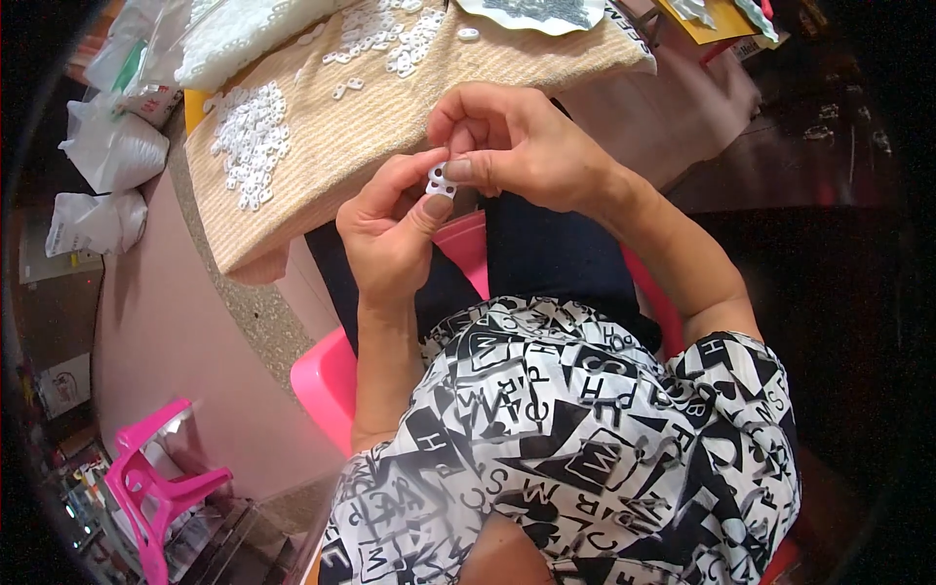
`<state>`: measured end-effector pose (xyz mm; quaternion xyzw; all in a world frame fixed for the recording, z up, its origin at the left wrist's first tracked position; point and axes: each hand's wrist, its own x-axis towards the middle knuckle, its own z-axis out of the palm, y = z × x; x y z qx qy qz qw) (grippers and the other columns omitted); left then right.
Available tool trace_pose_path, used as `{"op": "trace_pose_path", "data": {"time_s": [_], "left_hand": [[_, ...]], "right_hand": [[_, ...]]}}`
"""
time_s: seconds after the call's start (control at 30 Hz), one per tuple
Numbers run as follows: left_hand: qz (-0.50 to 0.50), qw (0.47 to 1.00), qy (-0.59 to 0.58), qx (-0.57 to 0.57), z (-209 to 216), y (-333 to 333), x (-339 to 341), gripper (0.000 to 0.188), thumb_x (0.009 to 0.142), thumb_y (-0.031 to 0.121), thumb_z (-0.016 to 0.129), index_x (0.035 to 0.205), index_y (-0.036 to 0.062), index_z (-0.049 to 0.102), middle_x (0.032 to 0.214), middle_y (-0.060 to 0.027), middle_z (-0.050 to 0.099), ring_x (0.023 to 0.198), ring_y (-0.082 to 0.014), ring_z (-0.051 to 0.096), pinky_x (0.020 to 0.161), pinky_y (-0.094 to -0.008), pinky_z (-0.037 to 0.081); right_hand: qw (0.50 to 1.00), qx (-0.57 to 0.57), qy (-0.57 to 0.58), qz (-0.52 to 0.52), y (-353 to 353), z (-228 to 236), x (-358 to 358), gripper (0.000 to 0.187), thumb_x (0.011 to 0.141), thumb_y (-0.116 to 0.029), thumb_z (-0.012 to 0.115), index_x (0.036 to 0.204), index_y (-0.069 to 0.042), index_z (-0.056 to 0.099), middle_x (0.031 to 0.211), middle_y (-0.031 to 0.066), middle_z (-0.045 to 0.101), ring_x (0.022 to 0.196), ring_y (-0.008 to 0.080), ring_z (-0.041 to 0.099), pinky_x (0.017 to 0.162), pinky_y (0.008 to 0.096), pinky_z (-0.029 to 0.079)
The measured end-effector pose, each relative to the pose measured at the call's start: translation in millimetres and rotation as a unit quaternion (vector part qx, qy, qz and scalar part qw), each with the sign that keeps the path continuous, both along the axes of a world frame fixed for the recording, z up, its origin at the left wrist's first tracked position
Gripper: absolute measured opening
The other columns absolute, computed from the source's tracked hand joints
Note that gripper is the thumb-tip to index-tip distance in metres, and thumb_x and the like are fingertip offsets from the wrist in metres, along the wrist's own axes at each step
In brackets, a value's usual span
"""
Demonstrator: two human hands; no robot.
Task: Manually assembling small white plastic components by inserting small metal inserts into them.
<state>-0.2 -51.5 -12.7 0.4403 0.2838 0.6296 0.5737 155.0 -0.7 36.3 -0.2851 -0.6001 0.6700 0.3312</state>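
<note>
Between my two hands is a small white plastic piece [436, 186] with dark round spots on its face. My left hand [388, 222] pinches its lower end between thumb and fingers. From the right, my right hand [526, 146] presses its thumb at the upper end of the piece, the other fingers curled; whether it also grips something tiny is hidden. Both hands are above my lap, just off the table's near edge. On the cloth-covered table [322, 146] lie a pile of similar white pieces [252, 141] at the left and another group [390, 39] farther back.
A white plate [536, 26] with small dark bits stands at the table's back right. A clear bag of white pieces [244, 44] sits at the back left. White plastic bags [112, 146] hang beyond the table's left side. A pink plastic stool [156, 483] is at lower left.
</note>
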Motion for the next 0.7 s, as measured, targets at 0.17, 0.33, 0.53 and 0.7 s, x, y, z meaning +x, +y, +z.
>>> {"op": "trace_pose_path", "data": {"time_s": [0.17, 0.33, 0.53, 0.7], "left_hand": [[0.015, 0.999, 0.021, 0.041, -1.6, 0.0, 1.7, 0.03, 0.072, 0.005, 0.067, 0.098, -0.005, 0.058, 0.085, -0.0048, 0.056, 0.077, -0.0104, 0.054, 0.066, -0.0194, 0.043], [0.032, 0.994, 0.046, 0.098, -2.4, 0.1, 2.3, 0.025, 0.071, 0.005, 0.069, 0.093, -0.0032, 0.06, 0.083, -0.0058, 0.056, 0.075, -0.0111, 0.052, 0.067, -0.0201, 0.041], [0.069, 0.985, 0.082, 0.133, -6.3, 0.4, 5.8, 0.024, 0.071, 0.006, 0.069, 0.092, -0.0024, 0.059, 0.081, -0.005, 0.055, 0.075, -0.0115, 0.05, 0.067, -0.0211, 0.04], [0.082, 0.979, 0.097, 0.157, -3.7, -1.7, 7.7, 0.028, 0.073, 0.012, 0.068, 0.094, -0.0034, 0.057, 0.084, -0.0072, 0.054, 0.077, -0.0128, 0.05, 0.069, -0.0222, 0.04]], "right_hand": [[0.999, -0.001, -0.028, 0.022, -2.3, 4.5, 0.6, 0.021, 0.075, -0.008, 0.061, 0.091, -0.001, 0.049, 0.065, -0.0012, 0.05, 0.055, 0.0041, 0.045, 0.048, 0.0172, 0.037], [0.999, 0.006, -0.025, 0.037, -3.6, 5.9, 0.8, 0.02, 0.073, -0.005, 0.061, 0.089, 0.0, 0.05, 0.064, 0.0003, 0.05, 0.053, 0.0056, 0.046, 0.047, 0.0188, 0.037], [0.999, 0.004, -0.02, 0.038, -5.1, 5.2, 0.0, 0.018, 0.073, -0.003, 0.059, 0.088, 0.001, 0.051, 0.063, 0.0019, 0.05, 0.051, 0.0074, 0.046, 0.045, 0.0208, 0.038], [0.998, -0.037, 0.002, 0.048, -4.4, 1.7, 0.5, 0.017, 0.074, -0.005, 0.059, 0.088, 0.001, 0.05, 0.063, 0.0012, 0.048, 0.051, 0.0075, 0.045, 0.046, 0.0202, 0.037]]}}
